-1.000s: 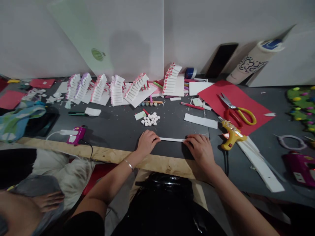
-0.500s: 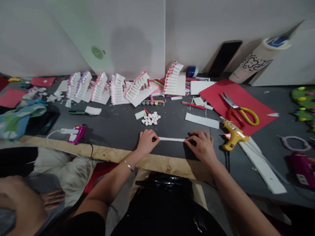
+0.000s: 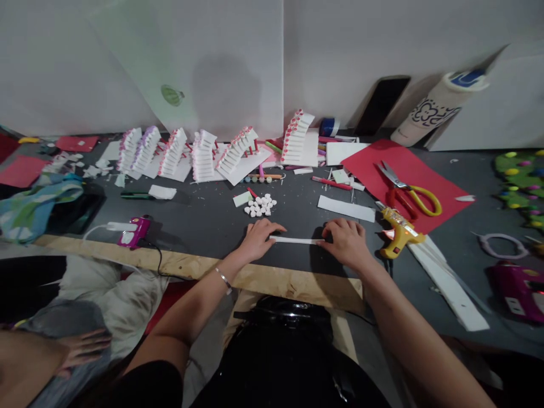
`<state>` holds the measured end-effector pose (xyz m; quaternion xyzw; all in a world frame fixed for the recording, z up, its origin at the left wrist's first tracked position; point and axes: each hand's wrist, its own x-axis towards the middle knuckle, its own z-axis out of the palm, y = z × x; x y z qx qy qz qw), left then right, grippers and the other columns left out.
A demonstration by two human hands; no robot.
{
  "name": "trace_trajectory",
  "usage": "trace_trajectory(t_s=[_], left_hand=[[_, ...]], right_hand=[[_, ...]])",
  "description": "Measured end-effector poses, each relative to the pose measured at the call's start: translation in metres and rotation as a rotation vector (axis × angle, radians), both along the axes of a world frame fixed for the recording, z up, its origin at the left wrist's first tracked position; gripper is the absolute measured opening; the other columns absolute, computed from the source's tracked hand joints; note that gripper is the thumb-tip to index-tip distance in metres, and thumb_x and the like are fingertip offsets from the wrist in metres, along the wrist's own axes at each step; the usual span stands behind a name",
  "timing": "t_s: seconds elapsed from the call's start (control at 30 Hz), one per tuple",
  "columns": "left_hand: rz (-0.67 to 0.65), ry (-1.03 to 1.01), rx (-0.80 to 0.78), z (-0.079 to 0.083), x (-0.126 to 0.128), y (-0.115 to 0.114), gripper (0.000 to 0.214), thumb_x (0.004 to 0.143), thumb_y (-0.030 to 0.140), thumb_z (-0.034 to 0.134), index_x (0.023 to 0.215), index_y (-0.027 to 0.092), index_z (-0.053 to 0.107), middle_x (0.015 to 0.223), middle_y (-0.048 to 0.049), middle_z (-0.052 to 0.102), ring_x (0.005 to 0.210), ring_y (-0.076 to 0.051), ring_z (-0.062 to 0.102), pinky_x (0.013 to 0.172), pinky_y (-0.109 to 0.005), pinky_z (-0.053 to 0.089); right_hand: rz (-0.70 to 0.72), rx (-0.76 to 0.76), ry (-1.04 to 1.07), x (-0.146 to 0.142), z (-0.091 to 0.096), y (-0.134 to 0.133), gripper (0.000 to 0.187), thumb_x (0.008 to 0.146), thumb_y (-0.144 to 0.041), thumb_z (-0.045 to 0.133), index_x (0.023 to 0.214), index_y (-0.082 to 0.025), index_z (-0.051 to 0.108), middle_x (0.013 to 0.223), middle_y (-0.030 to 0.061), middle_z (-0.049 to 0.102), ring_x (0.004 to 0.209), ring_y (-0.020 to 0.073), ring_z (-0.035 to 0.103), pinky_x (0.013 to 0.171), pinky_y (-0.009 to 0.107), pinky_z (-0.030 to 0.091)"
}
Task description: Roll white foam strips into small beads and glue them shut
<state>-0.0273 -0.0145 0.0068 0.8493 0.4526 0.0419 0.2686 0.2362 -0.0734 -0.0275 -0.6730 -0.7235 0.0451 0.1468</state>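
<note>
A narrow white strip (image 3: 296, 241), perhaps folded or rolled paper, lies crosswise near the table's front edge between my hands. At its left end is my left hand (image 3: 256, 241), the thumb by the strip and the index finger stretched out above it. My right hand (image 3: 345, 245) is at the other end, thumb touching the tip and index finger raised apart from it. Just beyond the strip sits a pile of small white pieces (image 3: 260, 206). A flat white paper strip (image 3: 346, 208) lies beyond my right hand.
Several curved white stair-like models (image 3: 205, 156) stand along the back. Scissors (image 3: 410, 187) lie on red paper (image 3: 365, 161), with a yellow glue gun (image 3: 399, 232) nearer. A purple power adapter (image 3: 134, 232) sits left. Another person's hand (image 3: 85, 348) rests at lower left.
The fingers of both my hands have parted from their pinch on the narrow strip's ends, index fingers lifting off the thumbs. The strip stays nearly in place. The view has shifted slightly.
</note>
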Motion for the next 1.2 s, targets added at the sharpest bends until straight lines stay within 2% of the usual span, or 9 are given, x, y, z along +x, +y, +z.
trace_trajectory(t_s=[0.07, 0.13, 0.3, 0.57, 0.67, 0.77, 0.9, 1.07, 1.2], left_hand=[[-0.191, 0.026, 0.029, 0.002, 0.000, 0.004, 0.050, 0.091, 0.008, 0.044, 0.129, 0.038, 0.058, 0.102, -0.0024, 0.058, 0.094, -0.019, 0.053, 0.082, -0.032, 0.032], [-0.348, 0.085, 0.064, 0.005, 0.001, 0.010, 0.061, 0.090, 0.002, 0.038, 0.132, 0.042, 0.056, 0.100, -0.0022, 0.057, 0.089, -0.017, 0.051, 0.079, -0.030, 0.031], [-0.534, 0.215, 0.128, 0.009, 0.006, 0.019, 0.070, 0.085, -0.004, 0.038, 0.134, 0.043, 0.055, 0.096, -0.0022, 0.059, 0.079, -0.017, 0.047, 0.074, -0.029, 0.029], [-0.539, 0.327, 0.194, 0.015, 0.011, 0.013, 0.072, 0.085, -0.005, 0.043, 0.136, 0.045, 0.051, 0.096, -0.0033, 0.057, 0.079, -0.017, 0.046, 0.071, -0.029, 0.027], [-0.547, 0.368, 0.188, 0.018, 0.012, 0.011, 0.074, 0.088, -0.005, 0.040, 0.140, 0.047, 0.045, 0.098, -0.0040, 0.056, 0.080, -0.017, 0.046, 0.071, -0.029, 0.026], [-0.549, 0.379, 0.170, 0.019, 0.013, 0.011, 0.073, 0.088, -0.004, 0.039, 0.140, 0.047, 0.046, 0.098, -0.0044, 0.056, 0.081, -0.018, 0.046, 0.071, -0.030, 0.026], [-0.530, 0.383, 0.157, 0.019, 0.014, 0.012, 0.070, 0.088, -0.002, 0.041, 0.137, 0.046, 0.049, 0.097, -0.0047, 0.056, 0.082, -0.019, 0.047, 0.073, -0.031, 0.028], [-0.501, 0.328, 0.177, 0.017, 0.014, 0.009, 0.064, 0.091, 0.000, 0.039, 0.135, 0.045, 0.053, 0.094, -0.0048, 0.056, 0.078, -0.017, 0.046, 0.073, -0.031, 0.028], [-0.420, 0.249, 0.215, 0.009, 0.008, 0.004, 0.045, 0.096, 0.014, 0.045, 0.127, 0.043, 0.061, 0.093, -0.0043, 0.057, 0.081, -0.018, 0.048, 0.073, -0.031, 0.029]], right_hand=[[0.004, -0.005, -0.023, 0.001, 0.000, 0.003, 0.017, 0.077, -0.036, 0.073, 0.078, -0.024, 0.062, 0.090, 0.0049, 0.060, 0.089, 0.0247, 0.051, 0.087, 0.042, 0.034], [0.004, -0.023, -0.038, 0.001, 0.002, 0.005, 0.017, 0.076, -0.036, 0.074, 0.078, -0.024, 0.062, 0.089, 0.0046, 0.059, 0.089, 0.0248, 0.051, 0.087, 0.042, 0.034], [-0.012, -0.109, -0.054, -0.001, 0.006, 0.010, 0.017, 0.074, -0.034, 0.077, 0.077, -0.024, 0.063, 0.089, 0.0042, 0.059, 0.093, 0.0258, 0.053, 0.090, 0.043, 0.034], [-0.003, -0.064, -0.011, 0.000, 0.008, 0.006, 0.017, 0.074, -0.032, 0.077, 0.080, -0.023, 0.065, 0.092, 0.0050, 0.063, 0.093, 0.0252, 0.052, 0.088, 0.042, 0.033], [0.010, 0.102, 0.029, -0.007, 0.014, -0.010, 0.006, 0.084, -0.029, 0.069, 0.085, -0.023, 0.066, 0.100, 0.0067, 0.066, 0.095, 0.0252, 0.051, 0.087, 0.040, 0.031], [0.080, 0.247, 0.058, -0.020, 0.021, -0.024, 0.011, 0.092, -0.025, 0.060, 0.087, -0.024, 0.069, 0.099, 0.0060, 0.069, 0.094, 0.0234, 0.050, 0.083, 0.037, 0.031], [0.298, 0.222, 0.024, -0.033, 0.017, -0.024, 0.015, 0.095, -0.022, 0.056, 0.090, -0.022, 0.070, 0.091, 0.0047, 0.070, 0.087, 0.0199, 0.051, 0.076, 0.032, 0.031], [0.338, 0.186, -0.017, -0.031, 0.003, -0.009, 0.021, 0.096, -0.023, 0.054, 0.082, -0.019, 0.069, 0.077, 0.0044, 0.067, 0.076, 0.0184, 0.050, 0.071, 0.031, 0.029], [0.388, 0.186, -0.068, -0.028, 0.003, -0.004, 0.023, 0.097, -0.021, 0.051, 0.081, -0.018, 0.068, 0.074, 0.0050, 0.064, 0.074, 0.0189, 0.048, 0.071, 0.032, 0.028]])
